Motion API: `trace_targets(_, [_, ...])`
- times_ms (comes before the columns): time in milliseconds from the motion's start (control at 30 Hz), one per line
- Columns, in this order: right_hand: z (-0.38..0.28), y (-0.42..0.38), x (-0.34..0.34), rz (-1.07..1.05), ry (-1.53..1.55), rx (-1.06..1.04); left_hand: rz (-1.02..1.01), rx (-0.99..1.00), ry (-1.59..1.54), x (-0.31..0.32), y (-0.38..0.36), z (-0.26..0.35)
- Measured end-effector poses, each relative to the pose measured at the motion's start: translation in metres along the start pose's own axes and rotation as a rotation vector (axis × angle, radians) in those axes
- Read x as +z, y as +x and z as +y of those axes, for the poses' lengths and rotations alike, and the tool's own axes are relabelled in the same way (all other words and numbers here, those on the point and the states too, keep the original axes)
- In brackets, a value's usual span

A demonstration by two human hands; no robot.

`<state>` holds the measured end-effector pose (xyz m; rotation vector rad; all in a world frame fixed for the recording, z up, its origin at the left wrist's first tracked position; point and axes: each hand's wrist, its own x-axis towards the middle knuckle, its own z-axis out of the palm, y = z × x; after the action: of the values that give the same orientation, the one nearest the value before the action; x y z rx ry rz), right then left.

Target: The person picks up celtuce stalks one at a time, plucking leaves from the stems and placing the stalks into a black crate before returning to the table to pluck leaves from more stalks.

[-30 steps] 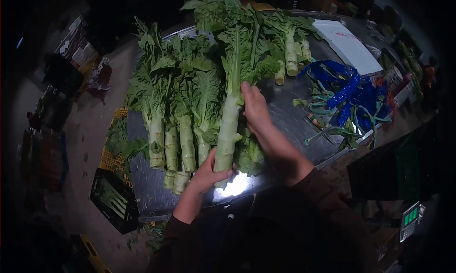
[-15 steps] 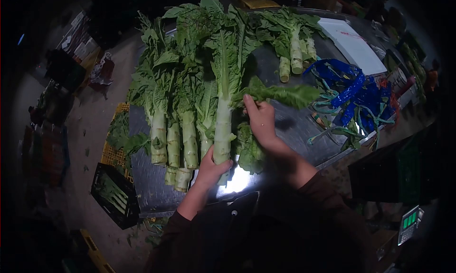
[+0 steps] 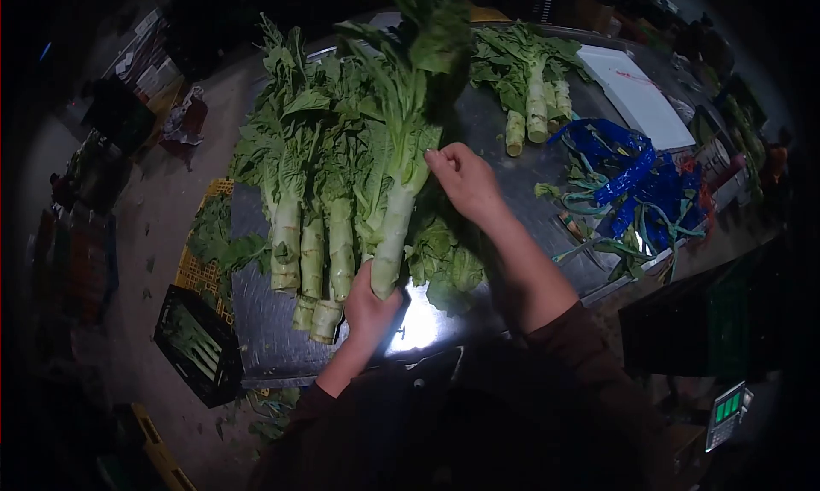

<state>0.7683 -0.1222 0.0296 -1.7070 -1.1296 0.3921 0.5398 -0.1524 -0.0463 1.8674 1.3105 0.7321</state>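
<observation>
My left hand (image 3: 370, 307) is wrapped round the lower end of a celtuce stalk (image 3: 395, 230), which leans with its leafy top pointing up and away. My right hand (image 3: 465, 182) has its fingers curled in a pinch at the edge of a celtuce leaf (image 3: 430, 141) on the right of that stalk; the exact grip is small in view. Left of the held stalk lie several celtuce stalks (image 3: 340, 243) side by side, leaves pointing away. Loose leaves (image 3: 448, 265) lie on the table below my right hand.
The metal table (image 3: 512, 226) carries another celtuce bunch (image 3: 535, 107) at the back, a white tray (image 3: 641, 98) and a tangle of blue straps (image 3: 615, 162) at right. A black crate (image 3: 196, 346) with stalks stands on the floor at left. A scale with a green display (image 3: 728, 408) is at lower right.
The held stalk has tilted and its top has swung. The leaf that stuck out to the right in my right hand no longer does. My right hand has moved slightly up, to the stalk's edge.
</observation>
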Motion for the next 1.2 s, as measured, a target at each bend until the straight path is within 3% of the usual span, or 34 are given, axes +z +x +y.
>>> trace_targets(133, [0.025,0.008,-0.001,-0.027,-0.053,0.021,0.079,0.091,0.080,0.004,-0.001,-0.010])
trace_targets(233, [0.041,-0.001,0.002,0.056,0.143,-0.012,0.036,0.078,0.133,0.003,-0.003,-0.006])
trace_targets(300, [0.042,-0.006,-0.001,-0.029,0.506,0.032,0.038,0.108,0.127,0.007,-0.001,-0.013])
trace_targets(367, [0.043,-0.016,0.003,0.044,0.551,-0.016,0.045,0.135,0.120,0.010,-0.001,-0.014])
trace_targets(467, [0.040,-0.035,0.014,0.178,0.655,-0.037,0.000,0.091,0.038,0.005,0.002,-0.001])
trace_targets(533, [0.040,-0.044,0.019,0.242,0.718,-0.003,-0.187,-0.035,-0.137,-0.005,0.001,0.016])
trace_targets(600, [0.049,-0.051,0.026,0.275,1.140,0.293,-0.279,-0.138,-0.283,-0.010,0.002,0.020])
trace_targets(633, [0.063,-0.054,0.031,0.274,1.143,0.296,-0.373,-0.236,-0.435,-0.012,0.002,0.020])
trace_targets(667, [0.083,-0.057,0.035,0.201,1.264,0.461,-0.372,-0.235,-0.434,-0.012,0.003,0.014])
trace_targets(700, [0.095,-0.060,0.033,0.124,1.379,0.625,-0.440,-0.255,-0.646,-0.011,0.005,0.002])
trace_targets(733, [0.100,-0.064,0.025,0.121,1.381,0.615,-0.507,-0.268,-0.858,-0.013,0.008,-0.006])
trace_targets(800, [0.104,-0.069,0.015,-0.610,0.951,0.816,-0.545,-0.271,-0.891,-0.024,0.009,-0.013])
trace_targets(833, [0.097,-0.068,0.013,-0.616,0.949,0.798,-0.587,-0.286,-0.924,-0.030,0.010,-0.017])
trace_targets(900, [0.080,-0.068,0.008,-0.518,0.464,0.460,-0.627,-0.256,-0.916,-0.039,0.011,-0.029])
trace_targets(933, [0.077,-0.059,0.007,-0.407,0.447,0.322,-0.636,-0.246,-0.878,-0.044,0.009,-0.032])
trace_targets(967, [0.074,-0.052,0.001,-0.401,0.449,0.314,-0.647,-0.238,-0.839,-0.048,0.008,-0.034])
trace_targets(1100, [0.052,-0.011,-0.038,0.260,0.403,-0.175,-0.660,-0.225,-0.734,-0.067,-0.004,-0.037])
trace_targets(1200, [0.025,0.025,-0.075,0.490,0.189,-0.329,-0.683,-0.221,-0.655,-0.078,-0.015,-0.050])
